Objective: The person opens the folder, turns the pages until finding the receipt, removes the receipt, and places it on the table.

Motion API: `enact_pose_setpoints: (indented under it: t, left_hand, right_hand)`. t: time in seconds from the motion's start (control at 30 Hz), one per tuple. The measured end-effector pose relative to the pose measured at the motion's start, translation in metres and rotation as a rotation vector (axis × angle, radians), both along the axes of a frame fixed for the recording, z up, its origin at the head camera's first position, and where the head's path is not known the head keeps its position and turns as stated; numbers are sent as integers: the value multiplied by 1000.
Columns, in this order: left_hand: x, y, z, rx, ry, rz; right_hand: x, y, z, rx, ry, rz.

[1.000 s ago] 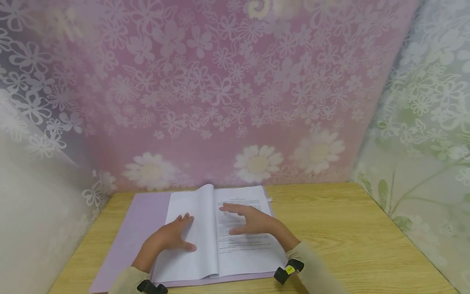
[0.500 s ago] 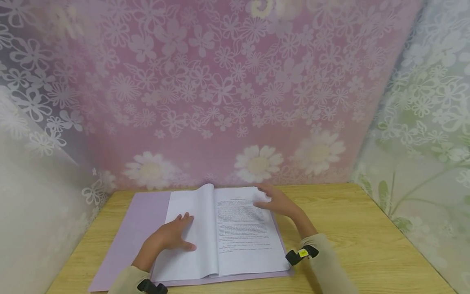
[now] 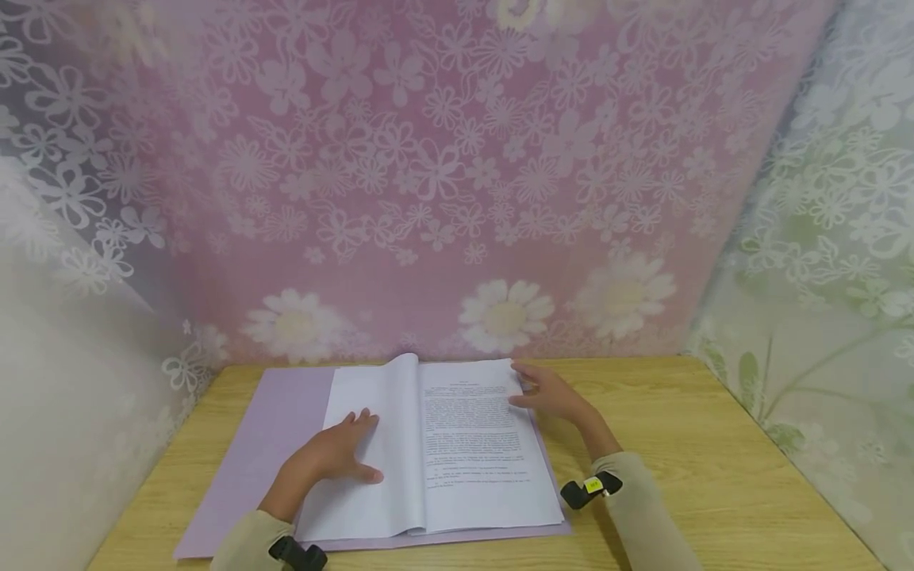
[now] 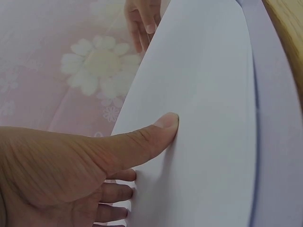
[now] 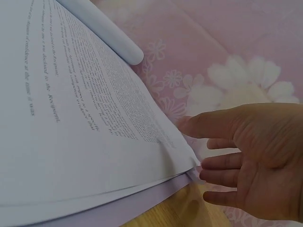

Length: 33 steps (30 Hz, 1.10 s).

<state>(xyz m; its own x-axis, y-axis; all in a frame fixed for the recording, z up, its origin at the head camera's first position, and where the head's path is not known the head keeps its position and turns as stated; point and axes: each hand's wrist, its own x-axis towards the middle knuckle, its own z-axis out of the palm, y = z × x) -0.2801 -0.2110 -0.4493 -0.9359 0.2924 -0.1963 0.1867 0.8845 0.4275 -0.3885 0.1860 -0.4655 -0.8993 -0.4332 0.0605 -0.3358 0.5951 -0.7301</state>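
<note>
A purple folder [image 3: 246,468] lies spread on the table, holding a stack of white paper. Its right side shows a printed page [image 3: 474,444]; the turned-over sheets [image 3: 357,507] on the left are blank and bulge along the fold. Resting on the blank side is my left hand [image 3: 332,456], thumb and fingers spread. My right hand [image 3: 553,394] is at the upper right corner of the printed page. In the right wrist view its thumb reaches over the page while the other fingers [image 5: 220,177] extend near the corner, with a gap between them.
The folder lies on a wood-grain table [image 3: 685,468]. A pink flowered wall [image 3: 443,238] stands right behind the folder's far edge, with side walls at left and right. Black wrist straps [image 3: 591,489] sit on both sleeves.
My right hand has moved right from over the middle of the printed page to its upper right corner. The left hand stays on the blank sheets.
</note>
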Motion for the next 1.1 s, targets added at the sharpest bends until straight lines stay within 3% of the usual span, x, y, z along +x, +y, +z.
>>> enact_pose_setpoints:
  t: [0.2, 0.57, 0.7, 0.87, 1.1]
  left_hand:
    - [0, 1, 3, 8, -9, -9]
    - [0, 0, 2, 19, -10, -1]
    - [0, 0, 0, 13, -5, 4]
    - [1, 1, -1, 21, -11, 6]
    - [2, 1, -1, 15, 3, 0]
  right_hand:
    - [2, 0, -7, 43, -54, -49]
    - [2, -1, -3, 11, -19, -37]
    - [1, 1, 2, 12, 46, -34]
    - [0, 4, 7, -110, 68, 20]
    - [-4, 11, 8, -272, -5, 76]
